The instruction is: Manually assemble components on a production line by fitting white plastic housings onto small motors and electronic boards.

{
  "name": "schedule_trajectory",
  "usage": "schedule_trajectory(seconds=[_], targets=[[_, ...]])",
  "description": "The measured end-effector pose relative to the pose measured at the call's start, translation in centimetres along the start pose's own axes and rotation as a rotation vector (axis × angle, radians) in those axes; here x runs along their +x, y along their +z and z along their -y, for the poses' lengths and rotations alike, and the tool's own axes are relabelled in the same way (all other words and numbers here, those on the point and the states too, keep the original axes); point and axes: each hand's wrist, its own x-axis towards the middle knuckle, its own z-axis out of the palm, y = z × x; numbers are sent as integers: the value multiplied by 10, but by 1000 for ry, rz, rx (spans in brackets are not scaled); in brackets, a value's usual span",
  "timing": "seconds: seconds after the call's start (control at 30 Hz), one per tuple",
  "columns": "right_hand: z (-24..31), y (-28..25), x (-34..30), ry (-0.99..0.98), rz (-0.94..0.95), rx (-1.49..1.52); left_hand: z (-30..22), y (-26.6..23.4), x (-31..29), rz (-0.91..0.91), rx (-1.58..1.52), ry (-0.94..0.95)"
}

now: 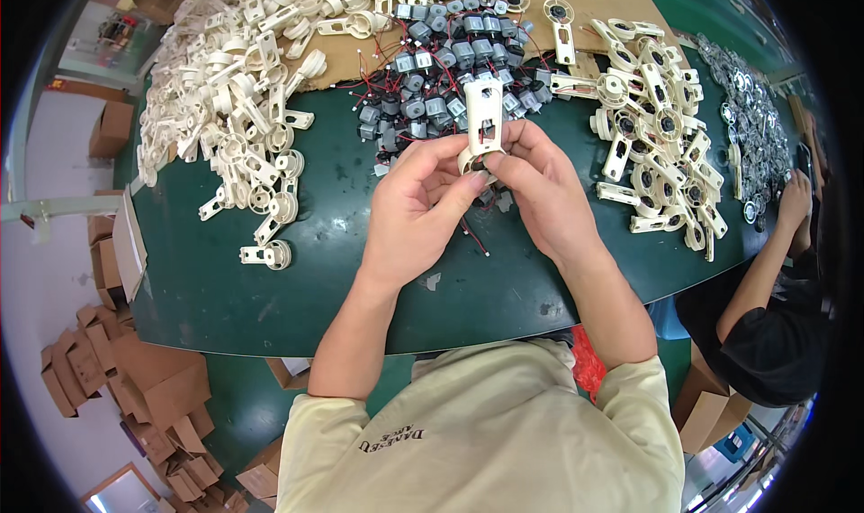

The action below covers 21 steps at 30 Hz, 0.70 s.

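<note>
Between my two hands, over the middle of the table, a cream plastic housing (484, 112) stands with its slotted handle pointing away from me. My left hand (418, 211) has its fingers and thumb closed on the left side of the round end. From the right, my right hand (549, 189) grips the same end, its thumb pressed near the rim. Something dark shows inside the round end, mostly covered by my thumbs. Below my fingers a thin red wire (475, 238) hangs or lies; its other end is hidden. Just beyond is a pile of small grey motors (436, 108) with red wires.
Loose cream housings (225, 90) heap up at the left. More housings (661, 126), several with dark centres, lie at the right. Beyond them spread clear round parts (747, 117), near a co-worker's hand (795, 198). Cardboard boxes (162, 378) crowd the floor at left.
</note>
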Motion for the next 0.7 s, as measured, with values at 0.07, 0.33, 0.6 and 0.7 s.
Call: schedule_trajectory(seconds=[0.07,0.33,0.6,0.7], targets=[[-1,4,1,-24,-15,-20,0,2,0,-32,-4,8],[-7,-6,2,-23,-20,39,3,8,-1,-35,370,202],[1,3,-2,-56,65,-73,-10,-1,-1,-36,-77,-21],[0,6,-3,-57,74,-48,-9,1,-2,-44,-75,3]])
